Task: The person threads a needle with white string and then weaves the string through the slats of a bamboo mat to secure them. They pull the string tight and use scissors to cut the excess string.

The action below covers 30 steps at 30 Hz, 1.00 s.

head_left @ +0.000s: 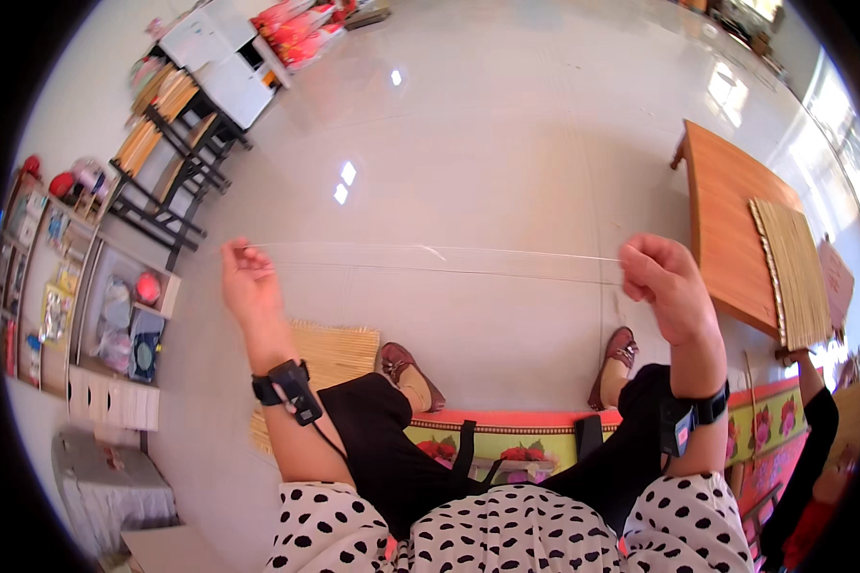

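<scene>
A thin, clear thread (506,255) is stretched sideways between my two hands, above the floor in front of me. It shows as two nearly parallel strands, with a small bright bend near the middle. Fingers curled, my left hand (251,285) pinches the thread's left end. At the other end, my right hand (664,282) is closed in a loose fist around it. Whether the strands form one closed loop is hidden inside the fingers. Black devices are strapped on both wrists, the left one (296,390) trailing a cable.
A straw mat (334,349) lies by my left foot. To the right stands a low wooden table (731,229) bearing another straw mat (795,272). Another person's arm (812,382) reaches toward it. Shelves (86,286), stacked benches (167,181) and a grey-covered box (105,477) line the left.
</scene>
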Motion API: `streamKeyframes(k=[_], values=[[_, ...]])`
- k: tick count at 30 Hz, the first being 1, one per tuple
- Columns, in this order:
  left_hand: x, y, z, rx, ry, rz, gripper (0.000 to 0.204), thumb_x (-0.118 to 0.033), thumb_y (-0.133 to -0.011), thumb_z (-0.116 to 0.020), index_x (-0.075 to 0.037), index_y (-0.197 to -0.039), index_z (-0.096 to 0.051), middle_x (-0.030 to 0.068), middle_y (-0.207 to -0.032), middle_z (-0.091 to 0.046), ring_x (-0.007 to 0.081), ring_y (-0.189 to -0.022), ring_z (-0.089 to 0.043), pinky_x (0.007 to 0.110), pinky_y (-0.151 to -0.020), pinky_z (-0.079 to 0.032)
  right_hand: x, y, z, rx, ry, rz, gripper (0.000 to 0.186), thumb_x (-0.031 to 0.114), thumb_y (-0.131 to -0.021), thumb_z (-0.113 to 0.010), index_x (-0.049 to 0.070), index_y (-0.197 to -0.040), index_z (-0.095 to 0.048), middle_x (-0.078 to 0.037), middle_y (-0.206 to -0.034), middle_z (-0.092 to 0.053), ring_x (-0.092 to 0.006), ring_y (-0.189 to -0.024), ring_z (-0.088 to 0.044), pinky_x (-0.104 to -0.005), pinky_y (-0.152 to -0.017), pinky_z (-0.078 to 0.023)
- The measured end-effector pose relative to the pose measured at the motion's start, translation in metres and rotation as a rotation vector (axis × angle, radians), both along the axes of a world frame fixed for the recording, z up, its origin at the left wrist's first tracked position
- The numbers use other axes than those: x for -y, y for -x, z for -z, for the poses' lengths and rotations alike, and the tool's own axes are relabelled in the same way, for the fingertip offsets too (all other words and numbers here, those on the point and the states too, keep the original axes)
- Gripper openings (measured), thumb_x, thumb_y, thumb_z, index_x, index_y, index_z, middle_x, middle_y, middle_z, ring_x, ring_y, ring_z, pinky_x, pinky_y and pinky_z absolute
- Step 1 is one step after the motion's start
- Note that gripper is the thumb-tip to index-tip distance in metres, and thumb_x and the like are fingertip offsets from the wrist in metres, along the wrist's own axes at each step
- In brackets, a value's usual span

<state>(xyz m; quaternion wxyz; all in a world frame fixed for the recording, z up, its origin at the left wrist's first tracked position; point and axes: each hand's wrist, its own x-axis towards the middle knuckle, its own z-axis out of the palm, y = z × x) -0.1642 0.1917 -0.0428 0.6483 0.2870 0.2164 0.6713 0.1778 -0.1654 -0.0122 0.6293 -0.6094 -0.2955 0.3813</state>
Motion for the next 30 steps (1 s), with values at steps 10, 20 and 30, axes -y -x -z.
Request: streamKeyframes(k=[10, 20, 30], values=[[0.023, -0.021, -0.015, 0.047, 0.004, -0.041, 0.015, -0.024, -0.099, -0.052, -0.010, -0.096, -0.054, 0.0052, -0.086, -0.062, 0.0120, -0.063, -0.050, 0.024, -0.056, -0.042, -0.003, -0.013, 0.010, 1.007, 0.272, 0.504, 0.017, 0.014, -0.086, -0.064, -0.001, -0.081, -0.059, -0.008, -0.056, -0.049, -0.0148, -0.051, -0.042, -0.0306, -0.051, -0.037], [0.051, -0.044, -0.029, -0.079, -0.114, 0.115, 0.014, -0.022, -0.097, -0.056, -0.008, -0.095, -0.059, 0.0080, -0.094, -0.064, 0.0108, -0.058, -0.050, 0.023, -0.053, -0.041, 0.008, -0.058, 0.014, 0.776, -0.039, 0.953, 0.030, 0.021, -0.093, -0.059, 0.004, -0.118, -0.058, 0.000, -0.093, -0.061, -0.0051, -0.062, -0.049, -0.0195, -0.056, -0.037], [0.139, -0.119, -0.032, -0.530, -0.444, 0.630, 0.013, -0.016, -0.093, -0.061, -0.005, -0.092, -0.068, 0.0087, -0.108, -0.064, 0.0071, -0.060, -0.051, 0.021, -0.054, -0.041, -0.040, 0.032, 0.007, 0.059, -0.288, 0.026, 0.022, 0.008, -0.096, -0.048, 0.004, -0.113, -0.061, -0.005, -0.111, -0.065, -0.0024, -0.059, -0.044, -0.0182, -0.055, -0.040]])
